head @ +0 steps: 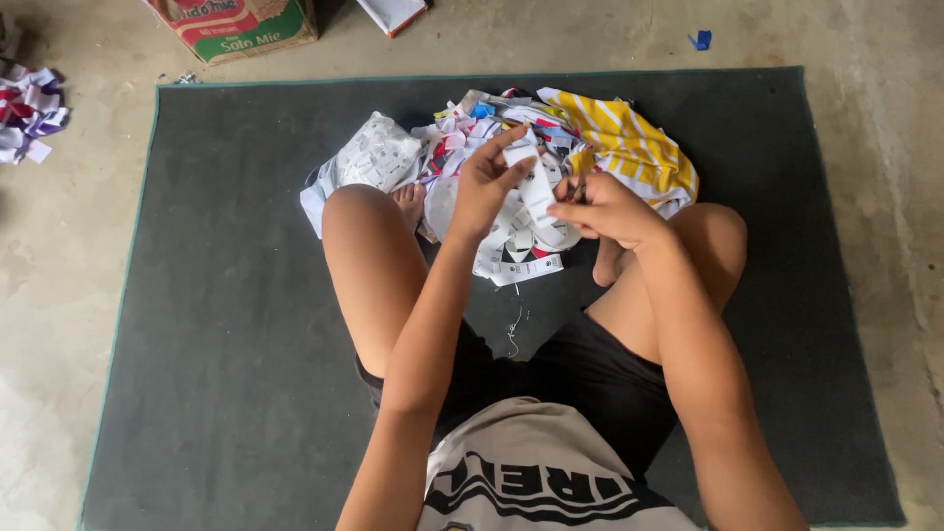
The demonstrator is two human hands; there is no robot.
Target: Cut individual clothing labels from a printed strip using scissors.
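Here the person sits cross-legged on a dark grey mat (236,295), both hands raised over a heap of cloth labels (492,177) lying just beyond the shins. The left hand (487,187) is partly curled, with thumb and fingertips pinched on the upper end of a white label strip (536,192); the forefinger points up and away from the body. The strip hangs down from that pinch and runs between the two hands, its lower part curving toward the heap beneath.

The right hand (605,208) is closed into a loose fist just to the right of the strip, its knuckles turned toward the left hand. It grips a small pair of scissors (577,189), whose dark tips show above the fingers, close to the edge of the strip. Whether the blades touch the strip cannot be told.

Beyond the right hand, touching the heap, lies a yellow and white striped cloth (629,147). Beyond and to the left of the left hand sits a white printed bundle (374,157), beside the person's left knee. Under both hands more white labels spill toward the body, and a thin thread (513,329) lies on the mat nearer the lap.

Well away from the left hand, off the mat on the concrete floor (59,256), is a small pile of coloured scraps (28,113). Far beyond both hands stands a cardboard box (241,25), and a bit of blue scrap (700,40) lies far past the right hand.
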